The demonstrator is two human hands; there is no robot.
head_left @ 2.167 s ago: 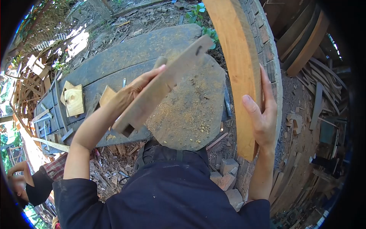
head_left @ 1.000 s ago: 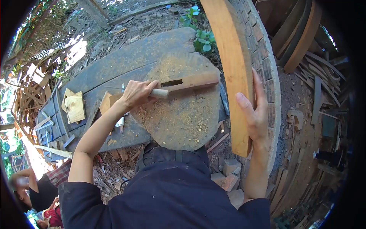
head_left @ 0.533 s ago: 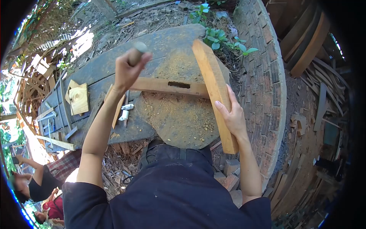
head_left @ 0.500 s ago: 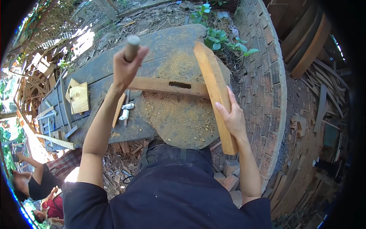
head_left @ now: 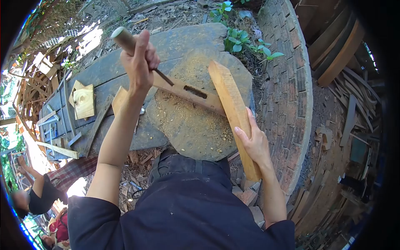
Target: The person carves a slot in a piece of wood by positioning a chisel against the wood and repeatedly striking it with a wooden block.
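Note:
A chisel [head_left: 124,41] with a round wooden handle is in my left hand [head_left: 139,62], fingers wrapped round the handle; its thin blade slants down to the right, near the top of a mortised wooden piece [head_left: 175,86]. That piece lies tilted across a round wooden block [head_left: 196,133] strewn with shavings, a dark slot showing near its middle. My right hand [head_left: 255,143] grips a thick, orange-brown beam [head_left: 231,104] along its lower right side. The beam's upper part slants over the block, beside the mortised piece's right end.
A curved brick wall [head_left: 287,96] runs along the right. Small wood blocks [head_left: 84,101] and strips lie on the dark plank table [head_left: 108,75] at left. Two people [head_left: 39,193] are at the lower left. Scrap wood [head_left: 352,121] lies at the far right.
The beam came down and left from beside the wall. The mortised piece went from my left hand onto the block and has since tilted. The chisel has swung, its blade now showing.

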